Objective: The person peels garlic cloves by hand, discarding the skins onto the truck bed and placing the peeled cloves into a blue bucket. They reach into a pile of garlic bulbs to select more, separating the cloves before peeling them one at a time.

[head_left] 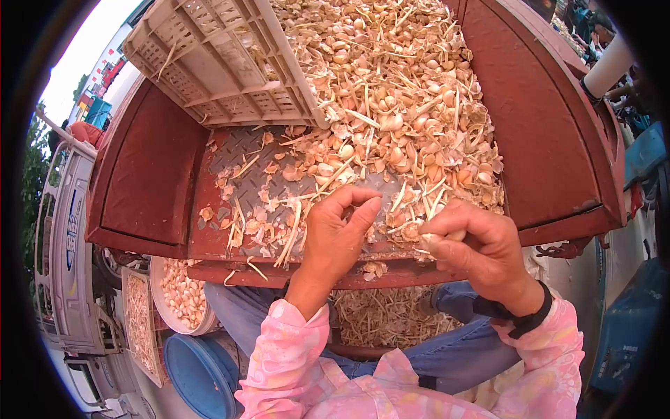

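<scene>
My right hand (485, 251) pinches a pale garlic clove (453, 236) between thumb and fingers, just above the front edge of a red metal truck bed (230, 262). To its left is my left hand (335, 234), with thumb and index finger curled together; whether anything sits between them is hidden. Beyond both hands spreads a large heap of garlic cloves (391, 122) mixed with papery skins and dry stalks. Loose stalks (289, 237) and skin scraps lie on the metal floor near my left hand.
A beige plastic crate (279, 105) stands tilted at the bed's left, against the heap. Below left are a white bucket (160, 307) of cloves, a shallow crate (127, 276) and a blue bucket (202, 377). Skins and stalks (391, 318) cover the ground between my legs.
</scene>
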A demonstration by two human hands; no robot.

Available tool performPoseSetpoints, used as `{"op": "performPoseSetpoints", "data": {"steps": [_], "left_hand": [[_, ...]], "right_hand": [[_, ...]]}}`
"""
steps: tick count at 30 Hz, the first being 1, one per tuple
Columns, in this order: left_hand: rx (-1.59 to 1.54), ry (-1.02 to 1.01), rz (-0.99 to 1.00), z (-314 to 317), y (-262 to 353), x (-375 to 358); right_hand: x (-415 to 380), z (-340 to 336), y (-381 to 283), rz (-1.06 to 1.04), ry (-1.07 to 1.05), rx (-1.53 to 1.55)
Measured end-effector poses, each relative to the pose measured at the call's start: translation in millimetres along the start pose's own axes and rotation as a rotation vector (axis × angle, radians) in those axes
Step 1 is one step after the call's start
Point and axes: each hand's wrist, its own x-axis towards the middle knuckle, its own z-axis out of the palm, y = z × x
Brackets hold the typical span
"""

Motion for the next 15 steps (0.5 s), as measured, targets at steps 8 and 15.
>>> {"op": "performPoseSetpoints", "data": {"steps": [8,15], "left_hand": [[0.034,-0.05,0.149,-3.3,15.2,-34.7],[0.305,-0.035,0.355,-5.7,-0.9,-34.8]], "right_hand": [[21.4,0.1,38.3,0.015,-0.068,-0.333],[25.5,7.7,36.7,-0.088,-0.189,-0.607]]}}
